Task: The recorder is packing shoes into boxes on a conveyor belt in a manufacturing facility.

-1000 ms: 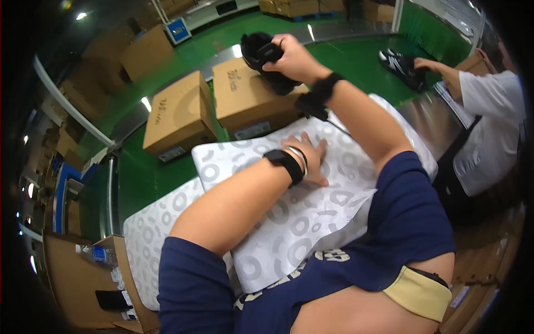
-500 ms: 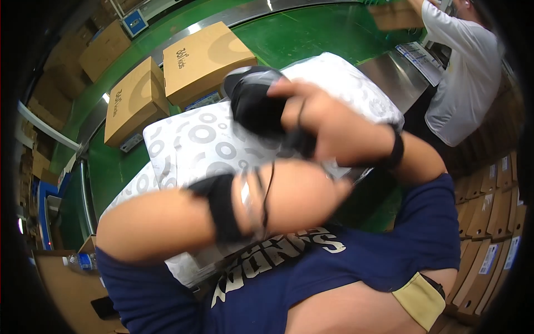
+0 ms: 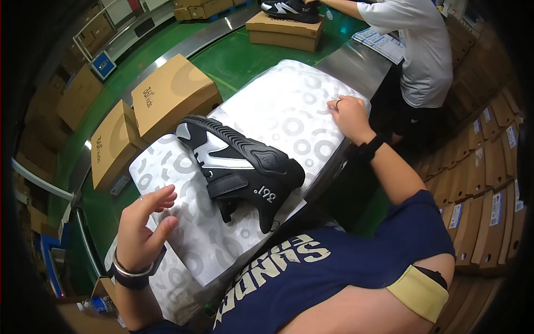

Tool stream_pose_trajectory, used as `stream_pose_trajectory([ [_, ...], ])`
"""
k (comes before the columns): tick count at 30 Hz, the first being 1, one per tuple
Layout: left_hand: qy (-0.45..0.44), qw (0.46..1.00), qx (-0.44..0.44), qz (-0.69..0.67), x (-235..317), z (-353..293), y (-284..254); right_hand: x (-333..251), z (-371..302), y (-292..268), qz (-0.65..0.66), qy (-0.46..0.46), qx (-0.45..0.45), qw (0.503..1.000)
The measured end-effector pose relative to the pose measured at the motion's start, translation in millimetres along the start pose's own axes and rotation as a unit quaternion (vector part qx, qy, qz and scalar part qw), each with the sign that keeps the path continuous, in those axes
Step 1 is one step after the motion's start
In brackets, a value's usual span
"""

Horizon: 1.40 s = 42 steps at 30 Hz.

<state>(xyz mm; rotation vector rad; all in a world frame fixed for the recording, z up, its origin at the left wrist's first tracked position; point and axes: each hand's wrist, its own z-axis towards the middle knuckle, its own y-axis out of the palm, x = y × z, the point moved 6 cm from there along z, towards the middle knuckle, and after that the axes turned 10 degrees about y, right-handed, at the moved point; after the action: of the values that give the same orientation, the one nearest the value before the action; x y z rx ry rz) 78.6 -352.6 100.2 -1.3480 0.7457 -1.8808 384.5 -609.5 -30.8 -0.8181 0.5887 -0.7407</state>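
A black sneaker [image 3: 245,167] with white side stripes lies on its side, its dark ridged sole turned to the far right. Beneath it is white wrapping paper [image 3: 303,89] printed with grey rings, spread in stacked sheets. My right hand [image 3: 351,118] is at the right edge of the paper, with fingers curled onto it. To the left of the shoe, my left hand [image 3: 146,229] hovers over the paper's near left part. Its thumb and fingers are apart, with nothing between them. Both wrists wear dark bands.
Two brown shoe boxes [image 3: 172,97] stand beyond the paper on the green surface. At the far right a person in a white shirt [image 3: 420,50] handles another dark shoe [image 3: 290,10] on a box. Stacked shoe boxes [image 3: 492,206] line the right side. A plastic bottle [image 3: 97,304] is at the lower left.
The black sneaker, blurred in my raised right hand before, now rests on the paper. My right hand has moved to the paper's right edge; my left has swung out to the left.
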Motion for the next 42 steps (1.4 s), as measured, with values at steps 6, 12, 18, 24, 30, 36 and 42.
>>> stream_pose_trajectory([
  [6, -0.002, 0.999, 0.037, -0.002, -14.9, 2.0, 2.9, -16.3, 0.1, 2.0, -0.026, 0.028, -0.033, 0.999],
  [12, -0.021, 0.997, 0.074, -0.03, -26.3, 10.2, 4.5, -20.2, 16.0, -7.4, -0.037, -0.033, -0.02, 0.999],
  [18, -0.15, 0.938, 0.148, -0.276, -38.9, 32.4, -4.6, -200.7, -3.1, -132.2, -0.037, -0.464, 0.112, 0.878],
  [24, -0.255, 0.829, 0.225, -0.445, -49.8, 14.1, -12.6, -207.1, 7.7, -202.2, 0.346, -0.507, 0.198, 0.764],
  [30, -0.256, 0.824, 0.216, -0.456, -59.2, 29.9, -8.6, -194.8, 124.7, -48.8, 0.651, -0.035, -0.342, 0.676],
  [36, -0.187, 0.794, 0.298, -0.496, -62.3, 43.1, -19.4, -269.7, 52.4, -63.0, 0.28, -0.54, -0.19, 0.771],
  [42, -0.195, 0.952, 0.218, -0.094, -92.7, 45.9, -29.4, -236.6, 149.0, 42.1, 0.46, -0.253, -0.511, 0.68],
])
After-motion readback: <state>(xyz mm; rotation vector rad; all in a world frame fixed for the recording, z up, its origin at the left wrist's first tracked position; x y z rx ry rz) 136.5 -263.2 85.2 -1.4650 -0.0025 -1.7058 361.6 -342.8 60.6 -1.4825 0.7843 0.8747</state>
